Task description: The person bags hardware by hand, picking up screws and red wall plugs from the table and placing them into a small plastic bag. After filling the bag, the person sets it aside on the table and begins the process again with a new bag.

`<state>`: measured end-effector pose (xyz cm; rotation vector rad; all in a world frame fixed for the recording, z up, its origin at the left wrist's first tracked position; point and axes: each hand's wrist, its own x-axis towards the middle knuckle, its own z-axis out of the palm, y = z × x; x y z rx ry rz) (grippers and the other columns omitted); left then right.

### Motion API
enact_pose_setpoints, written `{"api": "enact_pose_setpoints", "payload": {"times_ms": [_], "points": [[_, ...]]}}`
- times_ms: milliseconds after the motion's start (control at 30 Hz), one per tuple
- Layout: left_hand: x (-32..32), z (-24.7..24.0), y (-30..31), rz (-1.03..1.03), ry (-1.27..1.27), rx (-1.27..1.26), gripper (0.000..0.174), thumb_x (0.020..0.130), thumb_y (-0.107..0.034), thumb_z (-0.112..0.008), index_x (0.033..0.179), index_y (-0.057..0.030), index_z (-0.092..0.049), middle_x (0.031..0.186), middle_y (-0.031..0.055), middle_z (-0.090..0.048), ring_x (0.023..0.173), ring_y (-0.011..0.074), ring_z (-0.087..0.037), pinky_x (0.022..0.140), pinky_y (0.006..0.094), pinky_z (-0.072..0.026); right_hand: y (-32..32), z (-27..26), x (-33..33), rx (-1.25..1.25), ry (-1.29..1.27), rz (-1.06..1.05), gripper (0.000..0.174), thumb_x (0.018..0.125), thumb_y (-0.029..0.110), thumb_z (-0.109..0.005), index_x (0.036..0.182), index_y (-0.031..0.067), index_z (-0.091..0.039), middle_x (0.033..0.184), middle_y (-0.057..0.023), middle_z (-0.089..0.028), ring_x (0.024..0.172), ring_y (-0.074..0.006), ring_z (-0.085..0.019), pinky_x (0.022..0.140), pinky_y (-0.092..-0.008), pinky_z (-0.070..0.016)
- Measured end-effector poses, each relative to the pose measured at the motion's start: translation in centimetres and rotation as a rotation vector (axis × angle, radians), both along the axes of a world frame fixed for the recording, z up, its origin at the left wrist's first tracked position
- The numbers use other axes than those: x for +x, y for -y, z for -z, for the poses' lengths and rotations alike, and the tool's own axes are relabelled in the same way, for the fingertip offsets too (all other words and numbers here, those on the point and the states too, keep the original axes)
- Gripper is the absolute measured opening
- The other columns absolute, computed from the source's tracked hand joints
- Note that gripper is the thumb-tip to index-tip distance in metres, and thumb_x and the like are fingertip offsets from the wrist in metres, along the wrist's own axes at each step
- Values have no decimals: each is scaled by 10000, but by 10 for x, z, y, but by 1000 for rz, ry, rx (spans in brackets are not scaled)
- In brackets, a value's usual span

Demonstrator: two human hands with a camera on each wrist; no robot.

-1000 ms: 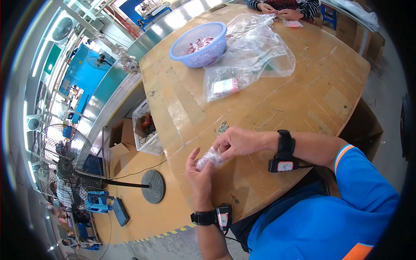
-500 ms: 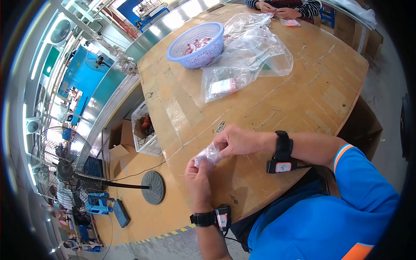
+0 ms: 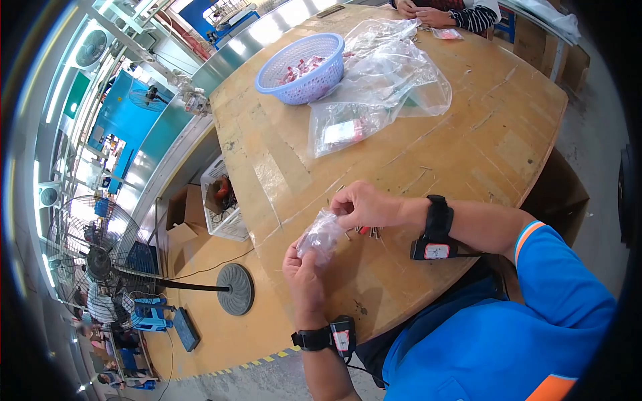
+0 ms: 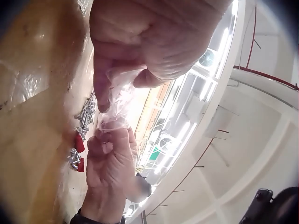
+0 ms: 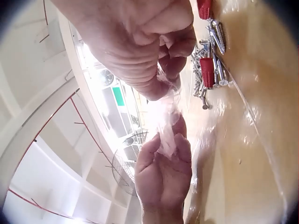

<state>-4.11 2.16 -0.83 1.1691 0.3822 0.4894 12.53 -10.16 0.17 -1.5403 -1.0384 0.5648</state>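
A small clear plastic bag is between my two hands above the near part of the table. My left hand pinches its lower side between thumb and fingers. At the upper edge, my right hand pinches the film with its fingertips, as the right wrist view shows too. Loose metal screws and red ribbed plugs lie in a pile on the table beside the right hand. In the head view the right hand and forearm hide part of that pile.
A lilac basket holding small red-and-clear packets stands farther back on the table, beside a large clear plastic bag. Another person's hands are at the far edge. A pedestal fan and white crate are at left.
The small bag was bunched up and is now spread wider between the hands. My right hand has shifted slightly up, and red plugs and screws now show below it.
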Motion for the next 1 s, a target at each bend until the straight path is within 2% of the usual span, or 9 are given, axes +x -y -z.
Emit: {"api": "enact_pose_setpoints", "payload": {"times_ms": [100, 200, 300, 400, 500, 600, 700, 800, 1000], "points": [[1, -1, 1, -30, -57, 60, 212, 907, -46, -537, 1100, 37, -510, 1033, 122, -610, 889, 207, -631, 747, 330, -553, 6, -13, -2, -110, -82, -47, 125, 738, 81, -662, 816, -14, -636, 653, -17, -600, 558, -68, -533, 507, -244, -443], [3, -6, 5, -60, -89, 78, 227, 880, -53, -588, 1087, 20, -534, 983, 82, -623, 826, 137, -616, 730, 266, -521, 3, -3, -1, -34, -26, -101, 152, 752, 88, -667, 863, -14, -646, 673, -17, -606, 583, -63, -532, 529, -239, -446], [1, -1, 1, -53, -74, 75, 214, 873, -55, -606, 1067, 17, -548, 957, 69, -627, 811, 123, -612, 713, 253, -517, 8, -13, -2, -86, -124, -165, 185, 762, 93, -670, 914, -12, -653, 680, -17, -608, 601, -61, -527, 544, -237, -442], [2, 0, 1, -55, -139, 164, 165, 883, -26, -575, 1039, 25, -556, 942, 87, -635, 792, 155, -631, 689, 295, -555, 3, -5, -1, -104, -15, -237, 212, 773, 105, -667, 955, -5, -656, 677, -13, -605, 590, -53, -519, 532, -228, -430], [2, 1, 2, -44, -156, 191, 148, 876, -19, -581, 1017, 23, -568, 926, 85, -638, 774, 147, -630, 678, 287, -556, -2, 3, -4, -29, 12, -211, 192, 761, 120, -635, 894, -17, -659, 636, -14, -603, 546, -77, -543, 490, -224, -437], [3, -1, 4, -41, -158, 182, 181, 856, -22, -611, 1025, 39, -590, 905, 73, -645, 749, 112, -621, 669, 234, -517, 1, -4, -9, -36, -164, -190, 190, 763, 125, -629, 885, -18, -658, 619, -17, -600, 546, -70, -545, 493, -229, -432], [3, -2, 5, -28, -178, 194, 196, 854, -17, -611, 1039, 44, -591, 908, 76, -647, 751, 111, -622, 663, 231, -518, 0, 1, -7, -42, -234, -197, 198, 762, 128, -633, 900, -13, -657, 624, -42, -608, 570, -77, -562, 502, -243, -435], [3, -4, 7, -45, -155, 159, 198, 853, -17, -611, 1039, 48, -595, 906, 73, -650, 747, 107, -621, 661, 228, -514, 2, 0, -5, 8, 48, -159, 200, 748, 133, -635, 895, 0, -662, 641, -94, -623, 577, -123, -586, 526, -279, -452], [3, -1, 4, 16, -166, 204, 179, 859, -18, -606, 1024, 49, -600, 896, 53, -645, 746, 94, -609, 655, 221, -506, 3, -5, -8, 19, 178, -151, 185, 717, 137, -623, 839, 5, -668, 676, -164, -620, 586, -210, -604, 575, -333, -467]]}}
